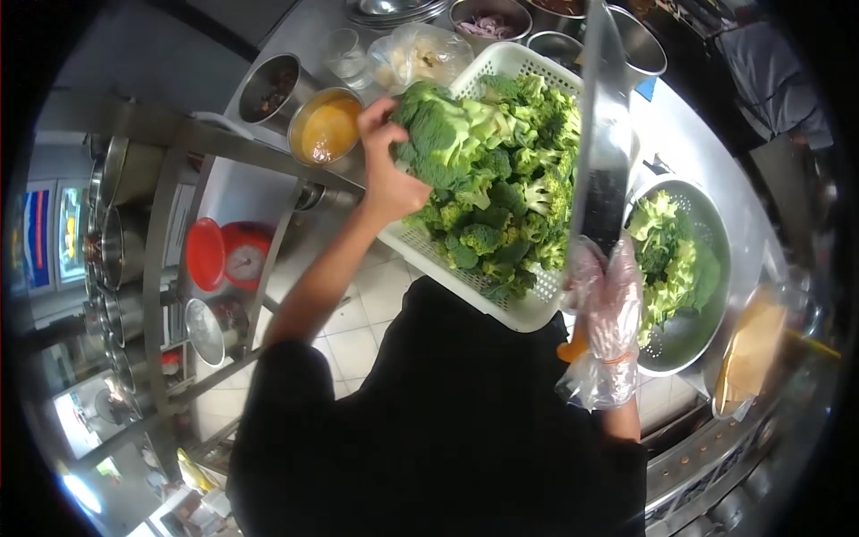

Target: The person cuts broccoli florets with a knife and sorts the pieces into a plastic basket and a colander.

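Note:
My left hand (389, 179) is bare and closed around a large broccoli head (438, 130), holding it over the left side of a white perforated basket (528, 309). Many cut broccoli florets (510, 206) fill that basket. A clear plastic glove, banded at the wrist, covers my right hand (608, 286). It grips a large knife (601, 134), whose broad blade points away from me along the basket's right side. Something orange shows below the gloved fingers, maybe the handle's end. To the right, a metal colander (716, 295) holds more broccoli pieces (660, 259).
Beyond the basket stand a metal bowl of yellow liquid (329, 130), another metal container (268, 88), a glass (345, 55), a plastic bag of pale food (420, 55) and a bowl of sliced onion (490, 20). Shelving with a red scale (243, 255) is at left.

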Motion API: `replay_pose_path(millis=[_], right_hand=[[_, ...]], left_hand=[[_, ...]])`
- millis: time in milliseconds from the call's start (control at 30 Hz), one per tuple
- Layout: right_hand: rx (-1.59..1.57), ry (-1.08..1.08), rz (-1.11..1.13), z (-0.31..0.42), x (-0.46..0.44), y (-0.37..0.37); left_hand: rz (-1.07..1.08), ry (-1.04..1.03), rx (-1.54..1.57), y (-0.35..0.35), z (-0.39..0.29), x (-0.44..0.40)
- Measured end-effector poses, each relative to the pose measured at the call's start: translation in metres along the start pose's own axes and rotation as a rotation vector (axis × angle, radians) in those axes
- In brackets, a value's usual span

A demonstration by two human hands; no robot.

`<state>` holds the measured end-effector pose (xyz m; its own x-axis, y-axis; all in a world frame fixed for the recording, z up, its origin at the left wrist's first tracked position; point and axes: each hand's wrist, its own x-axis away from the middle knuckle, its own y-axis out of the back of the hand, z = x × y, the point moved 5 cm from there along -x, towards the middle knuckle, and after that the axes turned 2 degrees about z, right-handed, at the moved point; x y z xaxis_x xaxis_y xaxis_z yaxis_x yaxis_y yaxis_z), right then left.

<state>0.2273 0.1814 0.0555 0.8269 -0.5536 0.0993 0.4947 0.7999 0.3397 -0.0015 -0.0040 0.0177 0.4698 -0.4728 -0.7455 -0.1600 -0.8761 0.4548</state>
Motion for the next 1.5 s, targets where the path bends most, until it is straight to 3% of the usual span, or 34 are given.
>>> replay_pose_path(millis=[67, 100, 200, 267, 367, 400, 467, 500, 567, 600, 633, 733, 767, 833, 900, 933, 967, 1000, 1033, 1167, 1200, 1267, 1367, 1433, 1500], right_hand=[[0.074, 0.196, -0.028, 0.019, 0.005, -0.015], [0.176, 0.212, 0.035, 0.034, 0.005, -0.016], [0.114, 0.248, -0.006, 0.041, -0.001, -0.026], [0.476, 0.661, -0.067, 0.06, -0.008, -0.038], [0.508, 0.534, 0.032, 0.016, -0.021, -0.045], [0.512, 0.535, 0.034, 0.025, -0.025, -0.04], [-0.241, -0.221, 0.283, 0.012, -0.032, -0.031], [-0.392, -0.403, 0.3, -0.001, -0.033, -0.024], [-0.129, -0.291, 0.233, -0.006, -0.042, -0.004], [-0.131, -0.243, 0.169, -0.002, -0.044, 0.001], [-0.135, -0.198, 0.1, 0.001, -0.042, 0.007], [-0.171, -0.053, 0.041, 0.0, -0.038, 0.006], [-0.227, -0.006, 0.033, 0.002, -0.035, 0.005], [-0.012, 0.174, 0.033, 0.001, -0.035, 0.0], [0.191, 0.355, 0.051, 0.01, -0.035, -0.005], [0.188, 0.355, 0.05, 0.016, -0.037, -0.007], [0.297, 0.512, -0.002, 0.03, -0.037, -0.01], [0.35, 0.596, -0.022, 0.04, -0.036, -0.012], [0.403, 0.679, -0.048, 0.049, -0.036, -0.013], [0.454, 0.646, -0.114, 0.08, -0.034, -0.02], [0.458, 0.721, -0.107, 0.078, -0.037, -0.024], [0.677, 0.728, 0.005, 0.065, -0.046, -0.034], [0.622, 0.623, -0.068, 0.039, -0.054, -0.037], [0.601, 0.605, -0.035, 0.037, -0.056, -0.036], [0.586, 0.575, -0.019, 0.034, -0.059, -0.036]], left_hand=[[-0.067, -0.04, 0.036, -0.007, -0.009, 0.002], [-0.155, -0.074, 0.06, -0.008, -0.014, 0.002], [-0.147, -0.125, 0.016, -0.012, -0.029, -0.007], [-0.152, -0.167, 0.019, -0.017, -0.035, -0.012], [-0.086, -0.2, 0.135, -0.027, -0.036, -0.019], [0.048, -0.22, 0.044, -0.029, -0.033, -0.02], [0.219, -0.261, -0.16, -0.04, -0.024, -0.017], [0.217, -0.25, -0.164, -0.039, -0.02, -0.02], [0.33, -0.14, -0.28, -0.033, -0.009, -0.037], [0.298, -0.016, -0.197, -0.024, -0.005, -0.042], [0.297, -0.018, -0.208, -0.022, 0.001, -0.043], [0.056, 0.529, 0.519, -0.019, 0.036, -0.041], [0.071, 0.531, 0.522, -0.02, 0.029, -0.037], [-0.143, 1.032, 1.145, -0.033, 0.027, -0.014], [-0.164, 1.086, 1.146, -0.043, 0.024, -0.002], [-0.091, 1.044, 1.453, -0.052, 0.022, 0.004], [-0.014, 0.978, 1.757, -0.057, 0.018, 0.007], [-0.18, 1.176, 1.5, -0.057, 0.009, 0.004], [-0.189, 1.169, 1.497, -0.058, 0.009, 0.005], [-0.119, 1.01, 1.644, -0.054, 0.002, 0.005], [-0.098, 0.946, 1.647, -0.053, -0.001, 0.003], [-0.07, 0.876, 1.656, -0.054, -0.008, -0.002], [-0.18, 0.937, 1.45, -0.055, -0.003, -0.007], [-0.162, 0.811, 1.19, -0.05, 0.003, -0.004], [-0.138, 0.81, 1.202, -0.051, 0.009, -0.003]])
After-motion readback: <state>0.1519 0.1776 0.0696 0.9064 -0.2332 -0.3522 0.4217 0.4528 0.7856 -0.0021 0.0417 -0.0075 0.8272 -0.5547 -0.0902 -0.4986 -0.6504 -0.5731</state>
